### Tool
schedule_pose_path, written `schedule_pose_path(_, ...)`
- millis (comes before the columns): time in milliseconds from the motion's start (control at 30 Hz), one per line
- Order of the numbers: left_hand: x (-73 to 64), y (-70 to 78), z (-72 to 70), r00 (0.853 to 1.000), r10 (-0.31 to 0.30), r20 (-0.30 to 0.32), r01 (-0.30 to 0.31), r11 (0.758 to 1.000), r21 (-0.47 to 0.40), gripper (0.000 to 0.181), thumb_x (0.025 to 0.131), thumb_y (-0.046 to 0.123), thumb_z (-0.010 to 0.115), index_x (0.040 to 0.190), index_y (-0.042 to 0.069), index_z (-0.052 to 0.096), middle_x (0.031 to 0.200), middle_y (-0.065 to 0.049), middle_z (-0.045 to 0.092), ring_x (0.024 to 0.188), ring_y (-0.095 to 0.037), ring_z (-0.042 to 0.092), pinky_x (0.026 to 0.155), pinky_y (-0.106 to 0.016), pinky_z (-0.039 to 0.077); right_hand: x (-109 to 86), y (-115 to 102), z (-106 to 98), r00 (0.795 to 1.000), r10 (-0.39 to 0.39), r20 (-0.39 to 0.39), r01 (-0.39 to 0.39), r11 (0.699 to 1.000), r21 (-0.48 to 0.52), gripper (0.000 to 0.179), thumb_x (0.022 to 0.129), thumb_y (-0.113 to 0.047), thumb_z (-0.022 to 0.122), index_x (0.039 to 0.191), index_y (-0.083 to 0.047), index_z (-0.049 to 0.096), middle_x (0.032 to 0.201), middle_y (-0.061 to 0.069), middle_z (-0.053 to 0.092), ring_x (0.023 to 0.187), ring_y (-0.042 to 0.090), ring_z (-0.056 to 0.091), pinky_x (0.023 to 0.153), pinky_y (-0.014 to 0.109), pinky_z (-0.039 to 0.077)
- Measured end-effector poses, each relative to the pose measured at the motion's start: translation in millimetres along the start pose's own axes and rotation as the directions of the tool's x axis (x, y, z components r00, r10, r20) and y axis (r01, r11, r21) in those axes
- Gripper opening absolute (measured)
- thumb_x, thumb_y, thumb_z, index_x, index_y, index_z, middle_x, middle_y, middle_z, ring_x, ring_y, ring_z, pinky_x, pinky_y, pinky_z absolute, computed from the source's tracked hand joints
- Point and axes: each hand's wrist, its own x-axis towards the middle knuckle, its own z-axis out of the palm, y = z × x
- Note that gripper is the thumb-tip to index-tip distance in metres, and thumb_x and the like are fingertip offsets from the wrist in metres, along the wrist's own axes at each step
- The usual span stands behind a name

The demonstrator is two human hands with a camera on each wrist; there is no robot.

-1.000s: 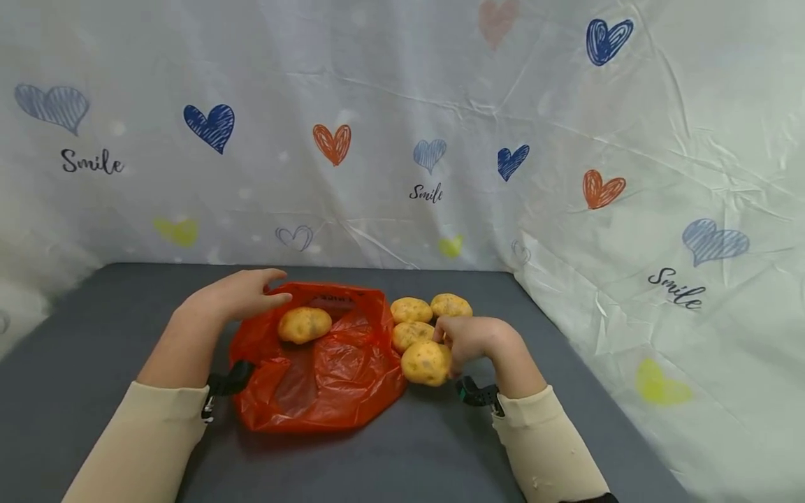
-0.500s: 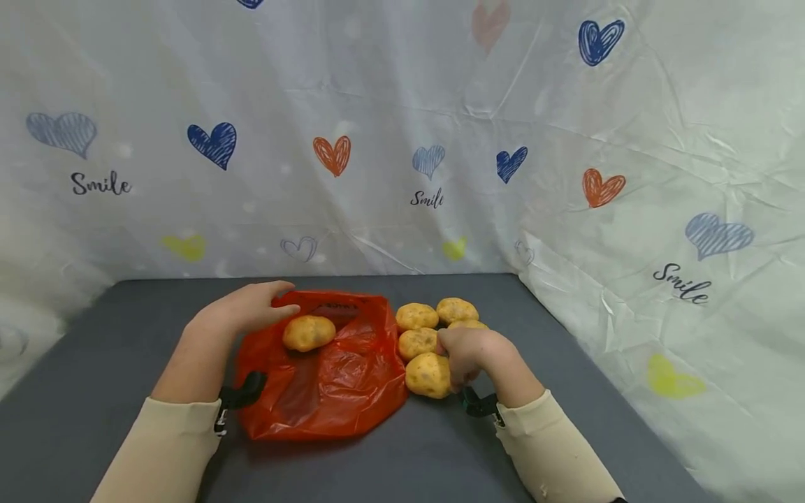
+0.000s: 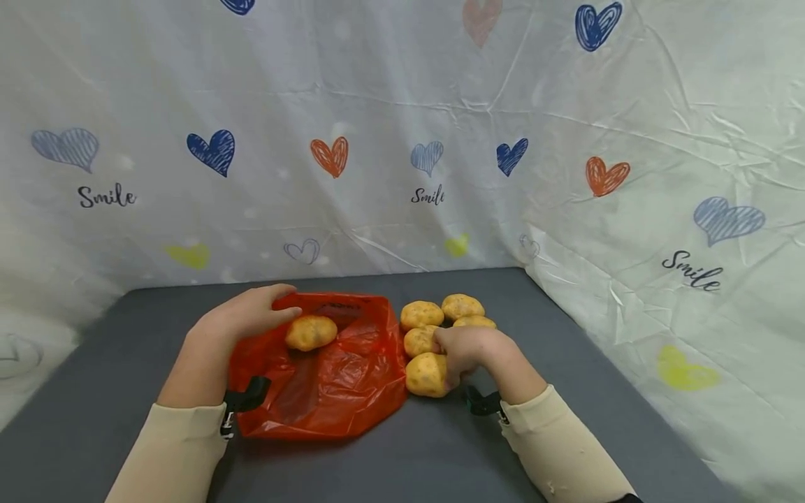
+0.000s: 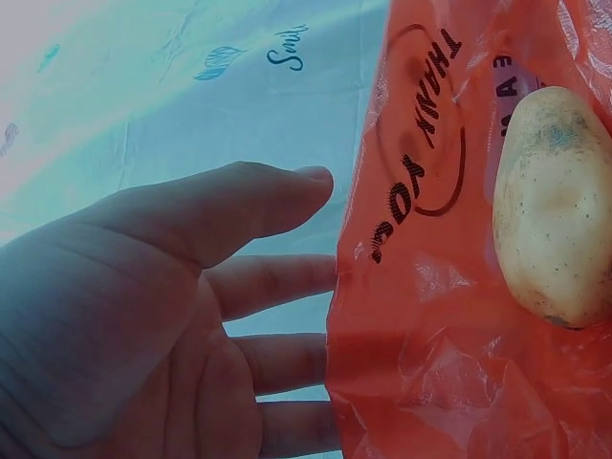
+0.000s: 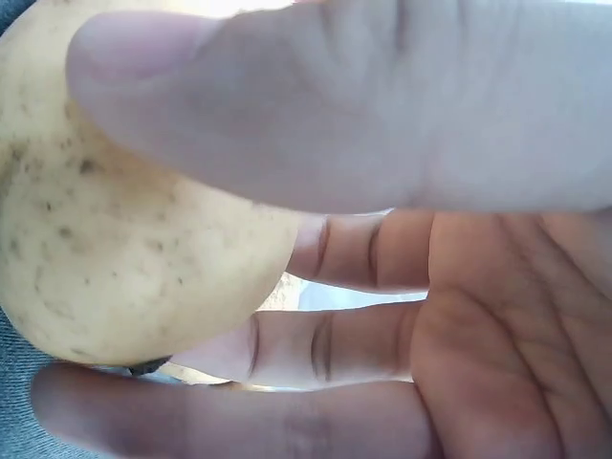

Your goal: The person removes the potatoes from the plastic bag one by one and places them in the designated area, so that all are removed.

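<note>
A red plastic bag lies spread on the table with its mouth open. One potato sits in it towards the back left. My left hand is at the bag's back left edge, thumb and fingers apart. In the left wrist view its straight fingers reach behind the red plastic while the thumb stays clear. My right hand holds a potato by the bag's right side. In the right wrist view the thumb lies over this potato, with fingers around its other side.
Behind the held potato sit several more, among them a back left potato, a back right potato and a middle potato. The dark grey table ends at a white curtain printed with hearts.
My right hand has lowered its potato slightly beside the bag. Another potato behind that hand has come into sight. My left hand stays by the bag's edge, and the head view has shifted a little.
</note>
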Motion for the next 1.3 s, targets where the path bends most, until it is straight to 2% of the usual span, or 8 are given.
schedule_pose_path(200,-11.1,-5.3,-4.6,1.000,-0.021,-0.012,0.021,1.000,-0.008,0.072,0.089,0.058,0.051,0.143,0.011,0.039,0.142,-0.020,0.040,0.126,-0.042,0.038,0.097,-0.064,0.031,-2.6,-10.0,-0.2,1.000,-0.003,-0.012,0.003,1.000,-0.021,0.050,0.067,-0.013,0.085,0.104,-0.016,0.051,0.085,0.004,0.055,0.066,0.018,0.050,0.056,0.030,0.042)
schedule_pose_path(433,-18.8,-8.6,-12.2,0.999,-0.030,-0.019,0.030,1.000,-0.007,0.072,0.090,0.058,0.051,0.145,0.013,0.037,0.143,-0.018,0.039,0.126,-0.041,0.039,0.097,-0.063,0.032,-16.1,-14.0,-5.1,0.988,-0.084,-0.133,0.081,0.996,-0.028,0.051,0.073,-0.031,0.082,0.109,-0.011,0.052,0.087,0.004,0.056,0.072,0.018,0.053,0.063,0.033,0.044)
schedule_pose_path(533,-15.9,-4.1,-14.8,1.000,-0.020,-0.020,0.019,1.000,-0.010,0.070,0.091,0.054,0.052,0.145,0.014,0.037,0.144,-0.017,0.039,0.126,-0.039,0.039,0.098,-0.062,0.032,-23.2,-14.0,-6.0,0.956,-0.158,-0.249,0.157,0.987,-0.023,0.042,0.077,-0.033,0.078,0.105,-0.011,0.054,0.087,0.003,0.056,0.073,0.016,0.052,0.065,0.033,0.044)
schedule_pose_path(633,-10.8,1.2,-15.5,1.000,-0.017,-0.013,0.017,0.999,-0.032,0.068,0.091,0.051,0.054,0.145,0.014,0.038,0.144,-0.016,0.039,0.127,-0.038,0.039,0.099,-0.061,0.032,-25.6,-20.5,-1.8,0.895,-0.249,-0.371,0.237,0.968,-0.077,0.033,0.080,-0.034,0.075,0.101,-0.015,0.058,0.091,-0.003,0.057,0.080,0.013,0.053,0.069,0.032,0.046)
schedule_pose_path(700,-8.1,2.6,-14.6,1.000,-0.015,-0.009,0.014,0.999,-0.041,0.066,0.091,0.050,0.055,0.144,0.014,0.038,0.144,-0.015,0.039,0.127,-0.037,0.039,0.100,-0.059,0.032,-21.2,-31.4,4.2,0.862,-0.307,-0.404,0.285,0.952,-0.115,0.032,0.081,-0.034,0.073,0.103,-0.016,0.059,0.093,-0.004,0.058,0.083,0.011,0.054,0.072,0.031,0.047)
schedule_pose_path(767,-6.7,1.3,-13.1,1.000,-0.014,-0.003,0.014,0.999,-0.042,0.066,0.091,0.049,0.055,0.144,0.013,0.039,0.144,-0.015,0.039,0.128,-0.037,0.039,0.100,-0.059,0.032,-12.8,-49.6,11.9,0.848,-0.347,-0.400,0.311,0.938,-0.153,0.036,0.082,-0.035,0.072,0.109,-0.016,0.059,0.098,-0.004,0.059,0.086,0.011,0.055,0.074,0.031,0.048)
schedule_pose_path(1033,-9.2,-11.5,-7.3,1.000,-0.023,-0.015,0.022,0.998,-0.066,0.065,0.091,0.048,0.056,0.143,0.012,0.041,0.142,-0.013,0.042,0.126,-0.035,0.041,0.101,-0.057,0.033,52.3,-133.9,41.5,0.869,-0.368,-0.332,0.304,0.924,-0.231,0.057,0.082,-0.036,0.073,0.130,-0.012,0.052,0.124,0.002,0.056,0.113,0.017,0.052,0.094,0.036,0.044)
schedule_pose_path(1300,-13.4,-8.6,-5.4,0.999,0.013,-0.033,-0.016,0.996,-0.089,0.061,0.093,0.041,0.056,0.144,0.012,0.039,0.144,-0.011,0.041,0.130,-0.032,0.038,0.104,-0.054,0.030,99.5,-168.2,44.0,0.923,-0.191,-0.335,0.089,0.951,-0.296,0.058,0.081,-0.042,0.072,0.126,-0.008,0.055,0.117,0.005,0.060,0.101,0.020,0.058,0.084,0.038,0.050)
